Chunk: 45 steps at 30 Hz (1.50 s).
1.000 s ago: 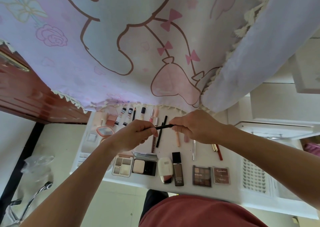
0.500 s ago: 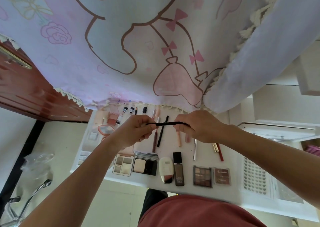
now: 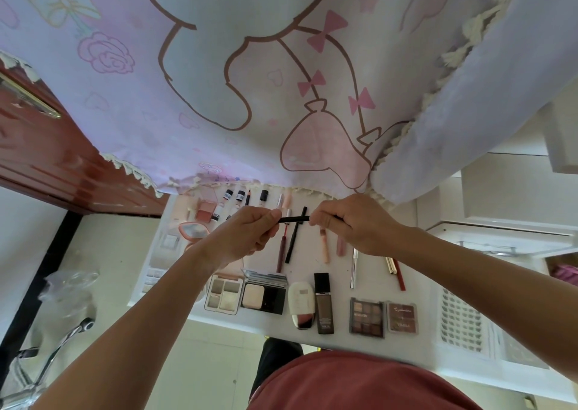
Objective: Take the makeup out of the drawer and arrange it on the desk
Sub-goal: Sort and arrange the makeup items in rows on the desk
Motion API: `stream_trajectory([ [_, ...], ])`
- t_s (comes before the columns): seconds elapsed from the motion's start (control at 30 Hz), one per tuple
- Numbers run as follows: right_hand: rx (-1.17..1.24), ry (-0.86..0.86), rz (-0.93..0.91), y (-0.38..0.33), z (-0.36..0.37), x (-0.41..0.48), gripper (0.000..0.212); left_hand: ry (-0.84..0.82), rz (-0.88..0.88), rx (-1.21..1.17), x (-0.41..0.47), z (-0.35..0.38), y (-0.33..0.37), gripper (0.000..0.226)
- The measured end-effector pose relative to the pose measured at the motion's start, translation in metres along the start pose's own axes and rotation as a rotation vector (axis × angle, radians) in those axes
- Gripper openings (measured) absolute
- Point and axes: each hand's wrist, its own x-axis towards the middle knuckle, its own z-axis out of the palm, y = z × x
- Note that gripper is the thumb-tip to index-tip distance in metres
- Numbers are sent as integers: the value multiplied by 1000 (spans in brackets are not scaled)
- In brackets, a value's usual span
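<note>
Both hands hold one thin black makeup pencil (image 3: 294, 219) level above the white desk (image 3: 369, 337). My left hand (image 3: 244, 237) pinches its left end; my right hand (image 3: 350, 225) grips its right end, whose tip pokes out past the fingers. Below them lie a black pencil (image 3: 295, 236), a dark red liner (image 3: 280, 253), pink tubes (image 3: 324, 247) and a silver stick (image 3: 354, 267). Along the front edge sit palettes (image 3: 223, 295), a black compact (image 3: 264, 294), a white tube (image 3: 301, 303), a brown foundation bottle (image 3: 323, 303) and eyeshadow palettes (image 3: 366, 317).
A pink cartoon cloth (image 3: 219, 81) hangs over the far side of the desk. A white slotted basket (image 3: 459, 322) stands at the desk's right end. A red-brown cabinet (image 3: 40, 147) is at left, a chair frame (image 3: 40, 356) lower left. Small bottles (image 3: 240, 197) line the back.
The pencil turned from slightly tilted to level, and both hands drifted a little up and apart, showing more of the pencil between them.
</note>
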Motion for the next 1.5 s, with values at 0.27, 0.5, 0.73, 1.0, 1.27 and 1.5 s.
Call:
stream_trajectory([
  [0.27,8,32,22,-1,-3,4,16,10,24,26,1,2,3,44],
  [0.5,1,-133,13,-13,0,5,17,-8,61,91,1,1,4,44],
  [0.73,-248,-31,-152,-13,5,6,33,-32,1,88,1,2,3,47],
  [1.0,-287,16,-74,9,-7,-1,43,31,-52,-60,-3,-31,-15,53],
  [1.27,-276,17,-56,25,-6,-3,55,-3,-40,-64,-1,-34,-16,53],
  [1.5,73,67,127,38,4,-9,23,49,-55,-272,2,-21,-32,36],
])
